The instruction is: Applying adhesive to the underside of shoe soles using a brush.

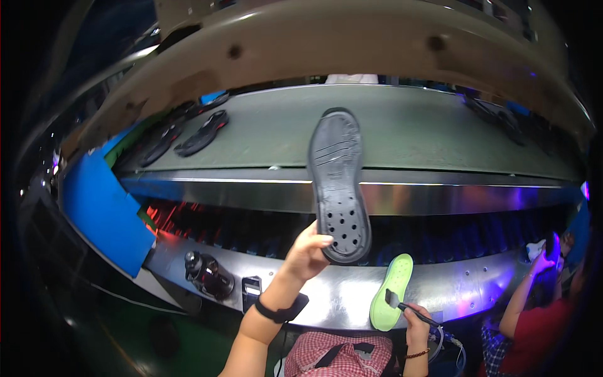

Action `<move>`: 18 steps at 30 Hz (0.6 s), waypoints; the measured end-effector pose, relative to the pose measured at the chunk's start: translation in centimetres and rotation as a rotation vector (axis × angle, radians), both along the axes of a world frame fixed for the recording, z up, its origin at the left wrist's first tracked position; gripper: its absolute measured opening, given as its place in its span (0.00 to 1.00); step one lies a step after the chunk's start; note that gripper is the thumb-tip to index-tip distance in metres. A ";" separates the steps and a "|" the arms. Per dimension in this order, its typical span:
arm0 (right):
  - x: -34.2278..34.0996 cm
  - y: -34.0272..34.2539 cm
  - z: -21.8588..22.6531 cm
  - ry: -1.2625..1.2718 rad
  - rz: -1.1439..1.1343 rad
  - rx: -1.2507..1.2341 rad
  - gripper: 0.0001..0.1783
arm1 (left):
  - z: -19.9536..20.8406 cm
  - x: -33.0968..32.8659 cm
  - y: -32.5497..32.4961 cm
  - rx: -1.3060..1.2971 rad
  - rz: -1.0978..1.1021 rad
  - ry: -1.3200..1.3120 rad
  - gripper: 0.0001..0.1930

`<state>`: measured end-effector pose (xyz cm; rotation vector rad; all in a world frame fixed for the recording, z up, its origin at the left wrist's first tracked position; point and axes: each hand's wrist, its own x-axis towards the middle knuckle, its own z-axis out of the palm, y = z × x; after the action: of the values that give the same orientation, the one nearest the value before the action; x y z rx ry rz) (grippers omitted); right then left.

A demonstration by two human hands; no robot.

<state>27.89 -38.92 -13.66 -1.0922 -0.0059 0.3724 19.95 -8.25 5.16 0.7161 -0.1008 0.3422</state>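
My left hand grips a black shoe sole by its heel end and holds it up in front of the conveyor. Round holes show in the heel, and slanted grooves cross the forefoot. My right hand is closed around a dark-handled brush. The bristles lie on or just over a lime-green shoe sole, which rests on the metal ledge. I cannot tell whether the bristles touch it.
Dark shoes sit on the green conveyor belt. On the ledge at left stand a black bottle and a phone. A blue panel bounds the left; another person in red works at right.
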 end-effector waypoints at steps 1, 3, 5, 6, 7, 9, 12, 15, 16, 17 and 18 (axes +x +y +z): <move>-0.1 0.0 0.5 0.013 -0.033 -0.051 0.14 | -0.8 -0.6 0.0 0.107 0.024 -0.005 0.32; -0.1 0.0 1.3 -0.050 -0.041 0.022 0.14 | -2.8 -2.1 -1.0 0.258 0.058 -0.130 0.39; 0.0 -0.3 2.1 -0.030 -0.091 -0.023 0.14 | -5.8 -4.2 -2.4 -0.022 -0.135 -0.243 0.45; 0.1 -0.3 2.5 -0.028 -0.101 -0.026 0.14 | -7.6 -5.0 -3.0 -0.150 -0.224 -0.177 0.47; 0.2 -0.4 2.9 -0.020 -0.122 -0.026 0.14 | -9.7 -5.6 -4.2 -0.293 -0.324 -0.169 0.48; 0.3 -0.4 3.9 -0.046 -0.090 0.029 0.14 | -13.3 -6.1 -4.3 -0.203 -0.600 -0.176 0.46; 0.1 0.4 5.6 -0.161 0.070 0.126 0.12 | -17.0 -6.7 -5.6 -0.103 -0.431 0.082 0.43; -0.7 2.3 7.2 -0.170 0.282 0.164 0.12 | -17.9 -6.7 -7.4 -0.172 -0.343 0.119 0.51; -1.0 3.2 7.5 -0.163 0.335 0.140 0.11 | -17.6 -6.4 -7.8 -0.222 -0.327 0.092 0.53; -1.2 4.2 7.6 -0.160 0.399 0.120 0.11 | -17.3 -6.2 -8.3 -0.267 -0.304 0.061 0.56; -1.2 5.2 7.8 -0.157 0.440 0.113 0.10 | -16.8 -6.1 -8.7 -0.278 -0.250 0.153 0.59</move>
<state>26.70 -33.72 -5.84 -1.0010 -0.4075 0.6707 13.87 -16.91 -11.62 0.4453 0.0032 0.0591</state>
